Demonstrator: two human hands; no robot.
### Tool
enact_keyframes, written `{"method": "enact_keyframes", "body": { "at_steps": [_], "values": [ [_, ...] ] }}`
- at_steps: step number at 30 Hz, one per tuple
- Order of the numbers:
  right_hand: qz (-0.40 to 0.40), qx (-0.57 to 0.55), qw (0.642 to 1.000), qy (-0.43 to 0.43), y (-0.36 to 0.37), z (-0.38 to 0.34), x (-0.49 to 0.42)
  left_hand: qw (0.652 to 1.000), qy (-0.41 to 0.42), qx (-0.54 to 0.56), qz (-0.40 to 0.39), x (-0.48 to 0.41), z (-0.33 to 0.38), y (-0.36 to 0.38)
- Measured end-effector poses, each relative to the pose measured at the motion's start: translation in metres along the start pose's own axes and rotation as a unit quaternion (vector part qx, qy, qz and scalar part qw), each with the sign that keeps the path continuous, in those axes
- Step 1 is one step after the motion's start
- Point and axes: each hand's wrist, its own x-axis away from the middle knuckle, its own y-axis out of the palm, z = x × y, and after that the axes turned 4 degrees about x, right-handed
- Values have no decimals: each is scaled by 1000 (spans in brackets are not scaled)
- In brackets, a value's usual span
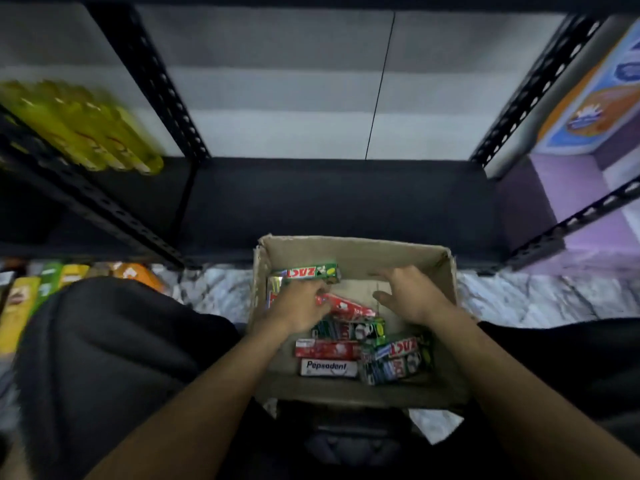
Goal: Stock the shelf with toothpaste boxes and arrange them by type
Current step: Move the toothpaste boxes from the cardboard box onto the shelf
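Note:
An open cardboard box (349, 249) stands on the floor before a dark bottom shelf (332, 199). Inside lie several toothpaste boxes: green Zact ones (308, 273) and red and white Pepsodent ones (329, 367). My left hand (298, 306) is inside the box with its fingers curled round a red toothpaste box (349, 306). Over the bare right part of the box floor hovers my right hand (405, 296), its fingers spread and nothing in it. More green Zact boxes (398, 362) are stacked at the near right corner.
Black perforated shelf uprights (152, 84) (533, 88) frame the shelf bay. Yellow packs (83, 126) fill the shelf at the left, with more coloured packs (41, 289) lower left. My dark-clothed knees (121, 341) flank the box on a marbled floor (540, 296).

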Motion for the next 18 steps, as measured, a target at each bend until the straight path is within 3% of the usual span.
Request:
{"method": "enact_keyframes", "body": {
  "at_steps": [6, 9, 14, 18],
  "values": [
    [-137, -68, 987, 48, 83, 35, 3, 994, -57, 25, -92, -20, -38, 66],
    [-184, -70, 977, 80, 118, 57, 13, 989, -103, 57, -92, -33, -50, 90],
    [-197, -47, 976, 77, 149, 83, 11, 981, -156, 96, -66, -50, -65, 124],
    [-200, -22, 978, 61, 160, 94, -5, 967, -199, 128, -88, -64, -72, 130]
  ]
}}
